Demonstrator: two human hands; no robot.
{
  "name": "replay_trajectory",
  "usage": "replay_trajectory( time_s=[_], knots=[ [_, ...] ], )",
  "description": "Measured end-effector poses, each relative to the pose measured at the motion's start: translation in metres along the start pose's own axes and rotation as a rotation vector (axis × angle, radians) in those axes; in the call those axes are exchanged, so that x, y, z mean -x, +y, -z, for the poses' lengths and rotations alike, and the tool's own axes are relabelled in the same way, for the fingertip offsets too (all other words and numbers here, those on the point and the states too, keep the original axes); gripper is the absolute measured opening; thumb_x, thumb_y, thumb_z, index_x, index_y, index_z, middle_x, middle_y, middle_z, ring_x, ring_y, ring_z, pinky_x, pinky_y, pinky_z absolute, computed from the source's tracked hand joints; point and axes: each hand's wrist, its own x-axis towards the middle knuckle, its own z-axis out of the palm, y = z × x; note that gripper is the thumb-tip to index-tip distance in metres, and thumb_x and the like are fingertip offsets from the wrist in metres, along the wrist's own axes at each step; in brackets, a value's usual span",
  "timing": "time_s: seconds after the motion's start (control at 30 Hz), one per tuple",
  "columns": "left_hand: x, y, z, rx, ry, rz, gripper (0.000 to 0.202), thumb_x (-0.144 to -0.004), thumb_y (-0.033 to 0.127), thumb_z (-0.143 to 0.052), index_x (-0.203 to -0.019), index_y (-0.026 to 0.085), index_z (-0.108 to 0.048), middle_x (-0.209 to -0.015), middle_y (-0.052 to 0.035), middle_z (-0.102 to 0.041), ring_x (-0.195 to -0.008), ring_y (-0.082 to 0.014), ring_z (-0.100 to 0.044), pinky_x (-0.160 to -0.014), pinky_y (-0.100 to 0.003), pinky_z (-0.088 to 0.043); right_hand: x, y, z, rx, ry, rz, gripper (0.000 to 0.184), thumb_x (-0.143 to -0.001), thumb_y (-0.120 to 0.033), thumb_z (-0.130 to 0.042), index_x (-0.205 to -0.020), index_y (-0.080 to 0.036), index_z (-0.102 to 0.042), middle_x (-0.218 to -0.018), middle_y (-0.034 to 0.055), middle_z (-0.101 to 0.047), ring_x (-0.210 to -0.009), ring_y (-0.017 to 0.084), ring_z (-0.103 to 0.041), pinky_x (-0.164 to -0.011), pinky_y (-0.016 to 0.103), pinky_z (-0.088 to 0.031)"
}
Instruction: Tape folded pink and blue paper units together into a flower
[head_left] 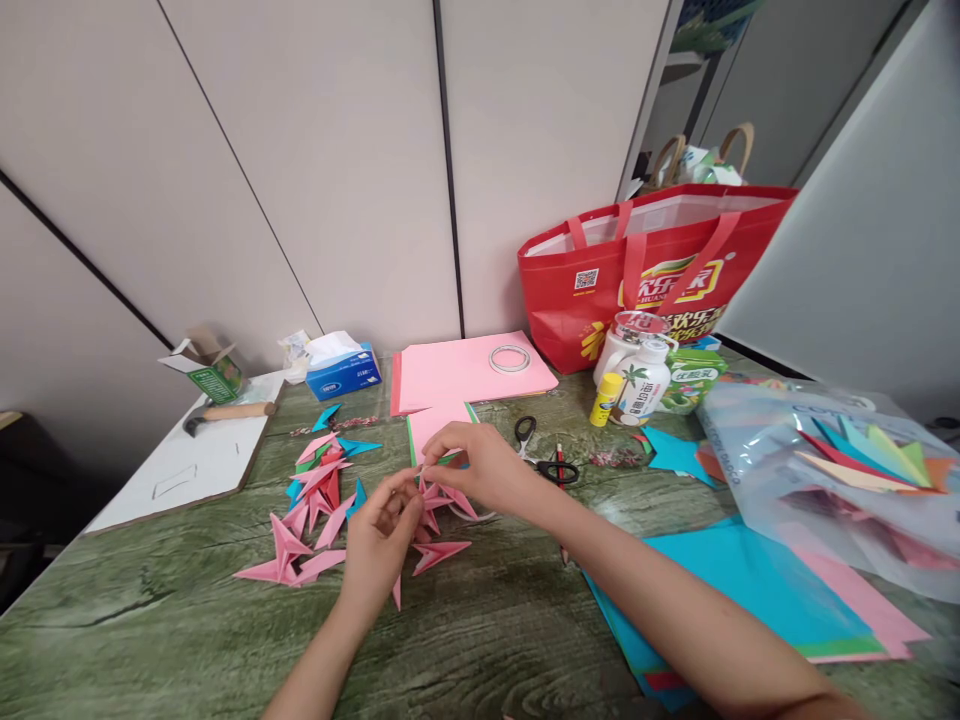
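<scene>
grip of the left hand (385,525) and right hand (480,465) cannot be told exactly, the two being brought together at pink folded pieces (432,512), which are seen just beneath, near black-handled scissors (541,466) on a wood-patterned table (187,620).

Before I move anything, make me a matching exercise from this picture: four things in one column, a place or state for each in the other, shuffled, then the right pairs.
1. Hammer
2. Glue stick
3. Shopping bag
4. Folded pink paper

A. upright, beside a white bottle
B. lying near the left hand
C. lying on a white board
D. red, open at the top

Pairs: 1-C, 2-A, 3-D, 4-B
</scene>
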Motion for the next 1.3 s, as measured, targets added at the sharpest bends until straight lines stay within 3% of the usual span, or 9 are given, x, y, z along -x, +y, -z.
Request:
replay_trajectory(
  time_s=[0.07, 0.17, 0.3, 0.4, 0.5, 0.67, 0.9, 1.07, 1.3],
  knots=[
    [-0.004, -0.002, 0.004, 0.013, 0.058, 0.005, 0.035, -0.073, 0.03, -0.06, -0.106, 0.019, -0.054, -0.073, 0.0004, -0.056, -0.053, -0.0103, -0.055, -0.049, -0.024, -0.049, 0.0, 0.0, 0.0, -0.014, 0.015, 0.0, 0.006, -0.072, -0.013, -0.062, -0.069, -0.016, -0.066, -0.084, 0.0033, -0.066, -0.078, 0.013, -0.059, -0.065, 0.021, -0.046],
    [-0.013, -0.008, 0.017, -0.092, 0.213, -0.109, 0.053, -0.073, 0.027, -0.059, -0.122, 0.022, -0.041, -0.082, -0.002, -0.058, -0.07, -0.015, -0.059, -0.064, -0.031, -0.051, 0.0, 0.0, 0.001, -0.072, 0.037, -0.01, 0.005, -0.072, -0.013, -0.062, -0.069, -0.015, -0.065, -0.082, 0.0031, -0.065, -0.074, 0.012, -0.06, -0.063, 0.021, -0.047],
    [-0.024, -0.015, 0.039, -0.834, 0.397, -0.332, 0.029, -0.077, 0.024, -0.049, -0.104, 0.016, -0.056, -0.093, -0.0101, -0.058, -0.089, -0.0233, -0.056, -0.082, -0.04, -0.043, -0.001, 0.002, 0.002, -0.069, 0.059, -0.026, 0.003, -0.071, -0.017, -0.063, -0.072, -0.015, -0.065, -0.081, 0.0033, -0.066, -0.072, 0.012, -0.06, -0.063, 0.023, -0.048],
    [-0.027, -0.017, 0.051, -1.421, 0.389, -0.253, 0.032, -0.083, 0.027, -0.04, -0.1, 0.011, -0.061, -0.093, -0.0179, -0.057, -0.091, -0.0313, -0.05, -0.077, -0.044, -0.039, -0.001, 0.003, 0.003, -0.036, 0.052, -0.045, 0.006, -0.071, -0.013, -0.062, -0.075, -0.015, -0.065, -0.082, 0.0033, -0.066, -0.072, 0.013, -0.06, -0.064, 0.024, -0.048],
    [-0.027, -0.017, 0.056, -1.714, 0.355, -0.116, 0.036, -0.085, 0.031, -0.036, -0.1, 0.012, -0.063, -0.084, -0.0185, -0.06, -0.085, -0.0338, -0.049, -0.071, -0.043, -0.035, -0.002, 0.004, 0.003, -0.04, 0.045, -0.051, 0.011, -0.071, -0.008, -0.059, -0.076, -0.015, -0.064, -0.082, 0.0029, -0.066, -0.072, 0.012, -0.061, -0.063, 0.024, -0.049],
    [-0.027, -0.018, 0.059, -1.802, 0.292, -0.049, 0.036, -0.085, 0.031, -0.036, -0.097, 0.014, -0.066, -0.081, -0.0191, -0.062, -0.081, -0.0331, -0.05, -0.068, -0.04, -0.031, -0.001, 0.003, 0.003, -0.125, 0.054, -0.018, 0.004, -0.069, -0.017, -0.065, -0.073, -0.016, -0.065, -0.08, 0.0027, -0.065, -0.071, 0.012, -0.06, -0.062, 0.023, -0.05],
    [-0.028, -0.018, 0.06, -1.755, 0.265, -0.08, 0.035, -0.085, 0.019, -0.033, -0.091, 0.011, -0.066, -0.09, -0.0188, -0.064, -0.085, -0.0327, -0.048, -0.067, -0.039, -0.029, 0.0, -0.001, 0.004, -0.184, 0.072, 0.084, 0.003, -0.071, -0.015, -0.065, -0.069, -0.017, -0.065, -0.08, 0.0017, -0.065, -0.071, 0.011, -0.06, -0.065, 0.023, -0.051],
    [-0.029, -0.017, 0.06, -1.721, 0.243, -0.032, 0.031, -0.083, 0.021, -0.037, -0.09, 0.012, -0.066, -0.086, -0.0189, -0.066, -0.087, -0.0345, -0.047, -0.067, -0.04, -0.027, 0.001, -0.004, 0.005, -0.165, 0.066, 0.112, 0.003, -0.071, -0.014, -0.065, -0.07, -0.017, -0.065, -0.082, 0.0018, -0.065, -0.072, 0.011, -0.059, -0.066, 0.023, -0.05],
    [-0.032, -0.016, 0.058, -1.599, 0.221, -0.083, 0.03, -0.084, 0.021, -0.039, -0.087, 0.016, -0.068, -0.096, -0.0117, -0.069, -0.097, -0.0324, -0.048, -0.073, -0.042, -0.027, 0.001, -0.003, 0.005, -0.11, 0.067, 0.085, 0.008, -0.07, -0.01, -0.063, -0.076, -0.016, -0.065, -0.08, 0.0025, -0.066, -0.07, 0.011, -0.06, -0.064, 0.025, -0.051]
  ],
)
